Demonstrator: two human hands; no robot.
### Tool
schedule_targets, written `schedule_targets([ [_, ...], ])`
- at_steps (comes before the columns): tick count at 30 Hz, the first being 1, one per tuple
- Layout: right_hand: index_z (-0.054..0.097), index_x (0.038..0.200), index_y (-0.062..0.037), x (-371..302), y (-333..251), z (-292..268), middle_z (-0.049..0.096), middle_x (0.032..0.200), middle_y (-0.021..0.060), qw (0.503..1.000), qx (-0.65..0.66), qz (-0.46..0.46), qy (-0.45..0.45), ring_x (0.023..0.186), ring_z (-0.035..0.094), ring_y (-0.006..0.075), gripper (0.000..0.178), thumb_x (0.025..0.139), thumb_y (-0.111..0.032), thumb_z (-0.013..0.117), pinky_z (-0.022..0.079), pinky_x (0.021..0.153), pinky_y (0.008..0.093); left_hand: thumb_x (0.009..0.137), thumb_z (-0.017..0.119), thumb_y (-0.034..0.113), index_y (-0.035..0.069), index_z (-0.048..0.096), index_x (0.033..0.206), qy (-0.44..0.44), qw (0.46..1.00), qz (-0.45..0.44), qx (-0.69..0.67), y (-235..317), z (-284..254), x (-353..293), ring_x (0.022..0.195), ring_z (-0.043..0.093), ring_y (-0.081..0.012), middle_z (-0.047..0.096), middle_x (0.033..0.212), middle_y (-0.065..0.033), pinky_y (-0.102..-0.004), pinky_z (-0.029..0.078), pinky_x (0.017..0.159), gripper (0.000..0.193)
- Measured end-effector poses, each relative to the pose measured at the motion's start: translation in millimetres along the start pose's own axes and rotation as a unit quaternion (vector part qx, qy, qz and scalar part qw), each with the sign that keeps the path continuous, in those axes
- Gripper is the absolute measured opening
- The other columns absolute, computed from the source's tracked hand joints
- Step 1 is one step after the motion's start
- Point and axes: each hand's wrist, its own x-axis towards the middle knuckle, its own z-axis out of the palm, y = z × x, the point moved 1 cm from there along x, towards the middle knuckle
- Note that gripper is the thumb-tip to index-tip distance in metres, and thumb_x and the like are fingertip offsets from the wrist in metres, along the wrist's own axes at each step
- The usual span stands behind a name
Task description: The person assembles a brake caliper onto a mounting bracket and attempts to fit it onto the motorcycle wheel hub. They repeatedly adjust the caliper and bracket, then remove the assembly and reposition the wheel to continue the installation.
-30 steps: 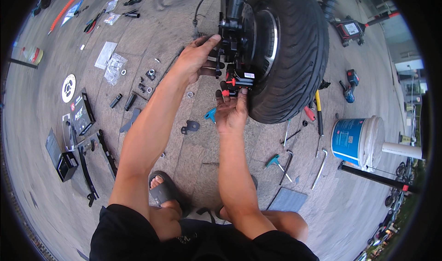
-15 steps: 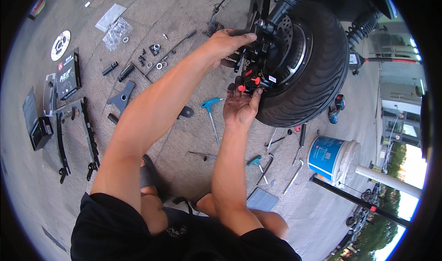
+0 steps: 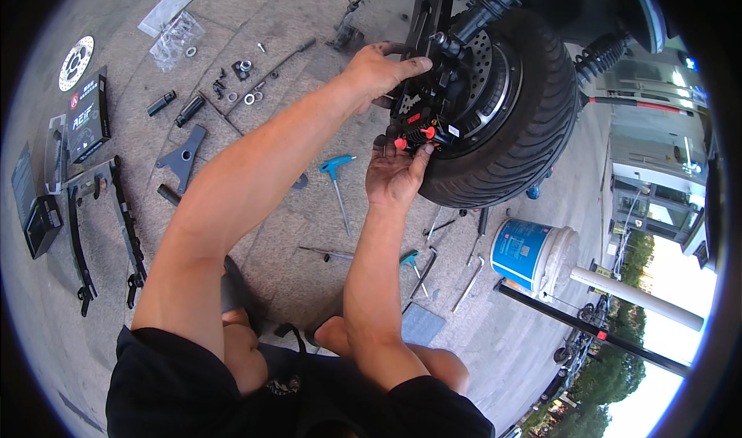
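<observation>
A black brake caliper (image 3: 423, 131) with red caps sits beside the wheel, at the lower edge of the drilled brake disc (image 3: 480, 61). My right hand (image 3: 396, 177) is under it, palm up, with thumb and fingertips gripping it. Just above, my left hand (image 3: 379, 73) is closed around the black mounting bracket (image 3: 430, 83) by the disc, thumb stretched along its front. Its other fingers are partly hidden behind the bracket. The wide black tyre (image 3: 533, 129) stands right of both hands, with a black shock absorber (image 3: 502, 4) above.
Blue-handled hex key (image 3: 334, 177), green-handled hex key (image 3: 410, 260) and bare hex keys lie near my arms. A blue-and-white bucket (image 3: 525, 254) stands right. Left are a black box (image 3: 91, 121), a loose disc (image 3: 76, 63), a dark three-armed plate (image 3: 183, 157), sleeves, washers and a black frame (image 3: 116, 222).
The view has shifted, so the floor items appear further left. The caliper appears slightly closer to the bracket. Both hands keep their holds.
</observation>
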Motion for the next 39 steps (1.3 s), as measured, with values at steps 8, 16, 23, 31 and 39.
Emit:
schedule_targets([
  [8,0.048,0.128,-0.0158,-1.5,-1.1,3.8,0.056,0.121,0.0013,1.000,-0.013,-0.007,-0.012,0.104,0.052,0.0180,0.052,0.089,-0.048,0.060,0.037,0.093,0.0382,0.072,0.082,0.030,0.001,0.048,0.132,0.009,0.999,0.016,-0.043,-7.7,-1.9,2.6,0.094,0.065,-0.0220,0.065,0.108,-0.0145,-0.0370,0.055,0.073,0.075],
  [16,0.048,0.129,-0.0154,1.2,-0.5,-1.9,0.055,0.122,0.0023,0.999,-0.019,-0.002,-0.032,0.105,0.052,0.0174,0.054,0.088,-0.048,0.060,0.038,0.091,0.0350,0.071,0.083,0.026,0.002,0.055,0.126,0.043,0.995,0.086,-0.013,-29.5,-2.6,20.8,0.084,0.066,-0.0169,0.068,0.096,-0.0112,-0.0318,0.054,0.067,0.066],
  [23,0.045,0.135,-0.0149,1.8,-0.7,-3.7,0.054,0.128,0.0059,0.999,-0.028,-0.006,-0.033,0.110,0.052,0.0186,0.060,0.087,-0.046,0.061,0.039,0.090,0.0338,0.071,0.083,0.031,-0.002,0.057,0.123,0.073,0.992,0.106,-0.006,-30.6,1.4,11.4,0.091,0.065,-0.0184,0.068,0.100,-0.0141,-0.0273,0.049,0.081,0.067],
  [31,0.044,0.135,-0.0142,3.4,-1.2,-6.6,0.054,0.129,0.0063,0.998,-0.036,-0.004,-0.045,0.117,0.049,0.0190,0.061,0.086,-0.047,0.062,0.037,0.094,0.0347,0.071,0.083,0.032,-0.002,0.054,0.125,0.105,0.984,0.141,-0.020,-40.9,7.7,15.6,0.088,0.066,-0.0179,0.069,0.097,-0.0163,-0.0281,0.051,0.079,0.070],
  [39,0.046,0.126,-0.0132,1.5,-0.1,-0.3,0.052,0.119,0.0058,0.999,-0.031,-0.009,-0.033,0.114,0.049,0.0198,0.055,0.086,-0.047,0.062,0.036,0.096,0.0351,0.069,0.083,0.038,-0.002,0.058,0.122,0.119,0.988,0.087,0.047,-34.9,9.3,16.4,0.094,0.066,-0.0188,0.069,0.102,-0.0158,-0.0291,0.050,0.084,0.071],
])
